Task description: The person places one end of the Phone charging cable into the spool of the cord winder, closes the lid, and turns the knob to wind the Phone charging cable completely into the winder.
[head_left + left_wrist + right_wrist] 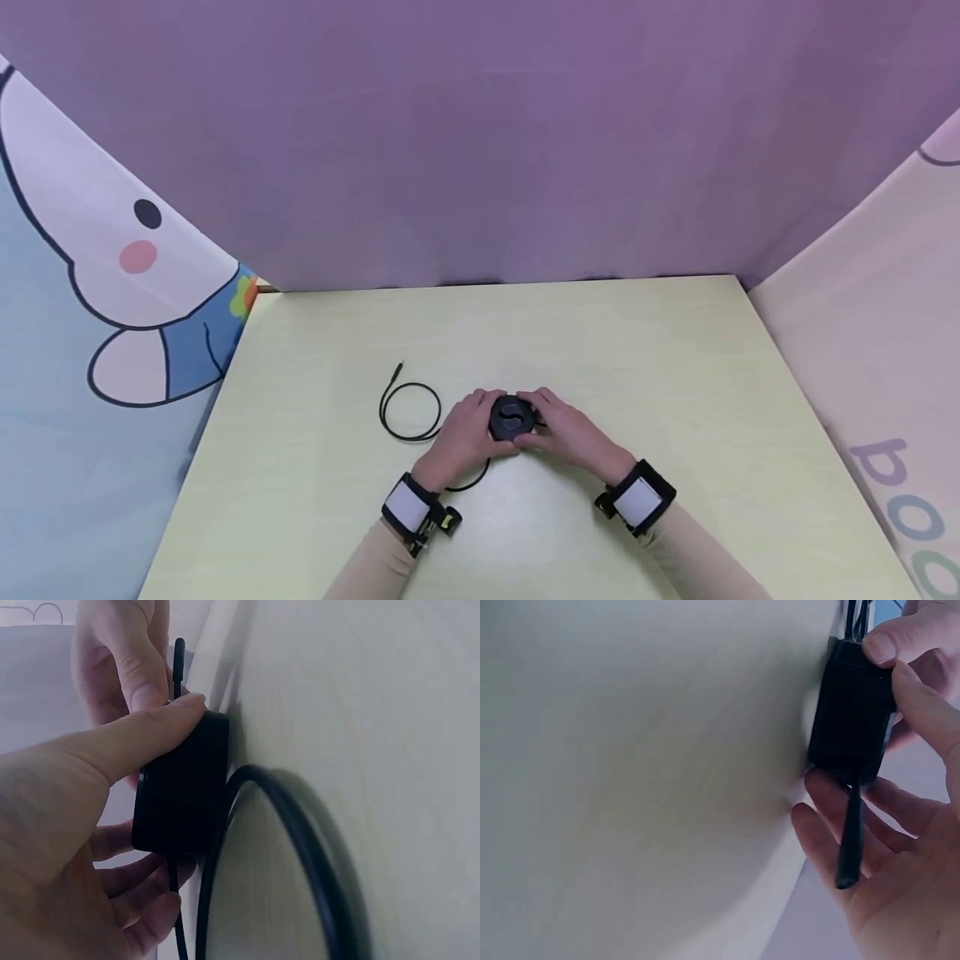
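Note:
A black, eight-sided cable winder (512, 418) with an S-shaped groove on top sits between both hands, low over the table. My left hand (468, 431) grips its left side, thumb on the near edge and fingers round the far edge. From the right, my right hand (573, 435) holds it the same way. A thin black cable (296, 825) leaves the winder on the left and passes by the left hand. On the right side, a short cable end (849, 855) with a thick black sleeve sticks out near the right fingers.
The cable's loose part lies in a loop on the pale wooden table (637, 350), its far plug (397, 372) pointing away. A purple backdrop (480, 167) rises behind the table. Printed cloth panels stand at left and right.

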Tool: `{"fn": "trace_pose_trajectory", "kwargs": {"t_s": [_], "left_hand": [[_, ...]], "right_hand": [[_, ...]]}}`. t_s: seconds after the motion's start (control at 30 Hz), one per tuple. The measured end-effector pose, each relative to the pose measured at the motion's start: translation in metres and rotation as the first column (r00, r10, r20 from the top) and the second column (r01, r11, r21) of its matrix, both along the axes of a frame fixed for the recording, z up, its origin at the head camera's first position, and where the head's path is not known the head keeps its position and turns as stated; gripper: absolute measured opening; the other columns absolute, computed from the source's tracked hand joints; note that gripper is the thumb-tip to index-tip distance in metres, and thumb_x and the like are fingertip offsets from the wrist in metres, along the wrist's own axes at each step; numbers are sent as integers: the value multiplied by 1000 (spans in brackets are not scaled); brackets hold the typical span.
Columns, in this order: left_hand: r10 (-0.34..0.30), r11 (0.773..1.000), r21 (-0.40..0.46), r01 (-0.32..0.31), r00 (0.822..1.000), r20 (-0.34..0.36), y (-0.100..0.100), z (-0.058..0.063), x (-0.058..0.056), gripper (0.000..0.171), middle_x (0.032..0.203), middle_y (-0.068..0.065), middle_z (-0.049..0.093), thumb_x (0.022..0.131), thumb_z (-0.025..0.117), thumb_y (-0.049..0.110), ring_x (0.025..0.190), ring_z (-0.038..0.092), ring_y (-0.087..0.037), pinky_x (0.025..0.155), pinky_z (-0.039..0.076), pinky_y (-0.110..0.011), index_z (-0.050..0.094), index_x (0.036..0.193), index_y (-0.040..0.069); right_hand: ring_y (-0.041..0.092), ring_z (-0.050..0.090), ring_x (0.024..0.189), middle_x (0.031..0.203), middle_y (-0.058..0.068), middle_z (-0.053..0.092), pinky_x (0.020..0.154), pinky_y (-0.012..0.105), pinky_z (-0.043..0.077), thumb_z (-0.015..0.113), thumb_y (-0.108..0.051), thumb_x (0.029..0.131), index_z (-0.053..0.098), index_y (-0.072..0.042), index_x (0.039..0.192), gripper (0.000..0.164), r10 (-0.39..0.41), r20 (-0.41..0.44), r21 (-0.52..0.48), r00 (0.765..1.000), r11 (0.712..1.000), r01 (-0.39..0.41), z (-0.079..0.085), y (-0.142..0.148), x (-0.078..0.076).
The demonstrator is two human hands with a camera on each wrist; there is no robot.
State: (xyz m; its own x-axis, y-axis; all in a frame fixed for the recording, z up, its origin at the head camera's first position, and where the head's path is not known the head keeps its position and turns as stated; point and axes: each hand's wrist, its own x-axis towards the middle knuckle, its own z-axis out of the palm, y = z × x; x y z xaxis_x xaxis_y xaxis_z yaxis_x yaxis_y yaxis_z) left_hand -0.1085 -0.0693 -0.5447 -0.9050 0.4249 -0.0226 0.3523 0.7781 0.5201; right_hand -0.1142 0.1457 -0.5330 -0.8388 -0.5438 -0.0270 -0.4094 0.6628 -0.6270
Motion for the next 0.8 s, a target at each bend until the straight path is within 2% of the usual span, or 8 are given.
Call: {"fn": "trace_pose_trajectory", "kwargs": {"t_s": [0.17, 0.33, 0.53, 0.7, 0.8], "left_hand": [[6, 999, 39, -8, 998, 57, 0, 2, 0, 82, 128, -12, 59, 84, 84, 48, 115, 57, -28, 101, 49, -46, 50, 146, 7], [20, 999, 24, -22, 998, 57, 2, 5, 2, 90, 139, -14, 54, 82, 85, 48, 123, 54, -30, 104, 48, -46, 46, 151, 5], [8, 999, -44, -9, 1000, -9, 5, 4, 1, 101, 147, -15, 50, 79, 88, 49, 131, 49, -32, 108, 41, -47, 39, 156, 4], [-16, 999, -40, 15, 999, -48, 3, -2, 1, 94, 143, -13, 55, 81, 86, 47, 129, 50, -30, 107, 41, -47, 43, 153, 4], [-23, 1000, -17, 22, 999, -45, 2, -5, 0, 88, 140, -11, 58, 84, 85, 45, 126, 52, -28, 106, 42, -46, 46, 151, 4]], "right_hand": [[25, 64, 120, 131, 12, 60, 102, 44, 54, 81, -31, 90, 46, -2, 152, 77, -11, 89, -52, 996, 999, 16, -5, 4, -3], [28, 65, 120, 130, 14, 60, 101, 43, 55, 79, -31, 92, 43, 2, 153, 78, 16, 129, -97, 992, 995, -3, -6, 9, -6], [20, 64, 105, 119, 7, 62, 92, 39, 57, 79, -26, 93, 53, 3, 145, 65, 18, 78, -64, 997, 998, -13, -7, 14, -7], [11, 56, 89, 101, -1, 61, 79, 31, 54, 79, -16, 92, 65, -1, 133, 46, 20, 15, -12, 1000, 1000, -20, -6, 16, -8], [8, 56, 82, 93, -4, 63, 74, 28, 53, 78, -13, 92, 73, -5, 120, 29, 11, -33, 2, 999, 1000, -11, -6, 15, -7]]}}
